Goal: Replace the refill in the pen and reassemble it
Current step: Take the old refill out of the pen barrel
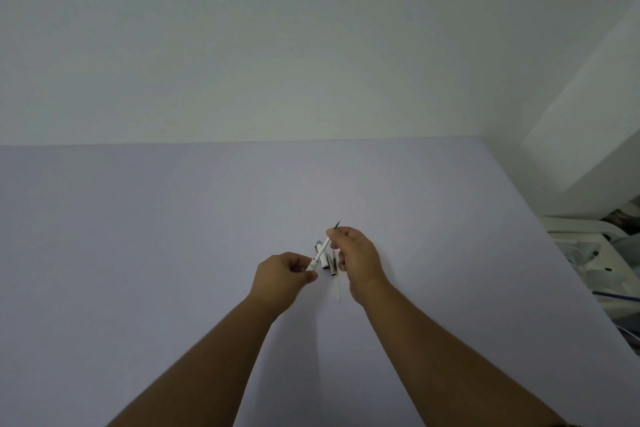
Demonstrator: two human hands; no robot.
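Both hands work just above the middle of the desk [138,236]. The left hand [282,276] pinches the lower end of the white pen [320,251], and the right hand [356,255] closes on its upper end, where a thin dark tip [337,225] pokes out past the fingers; whether that tip is the refill going in or the pen's own nose is too small to tell. So each grip is narrow and holding the pen, which slants up and away from the person. Under the hands lie loose parts [327,262]: a short white piece, at least 1 dark slim stick, and a pale thin stick [338,288] trailing toward the person; their exact count and kind cannot be made out. The main risk, as I judge it, is a slip: the pen is thin and held only at its 2 ends, so a twist or push off its axis could bend the refill or let it spring out. A dropped piece would land among the loose parts and could roll, since they are round. The right wrist hangs close over the pale stick and might sweep it. Room is ample: the desk is bare on all sides of the hands, its far edge meets the wall [311,45], and its right edge, with clutter [588,253] beyond it, is well apart.
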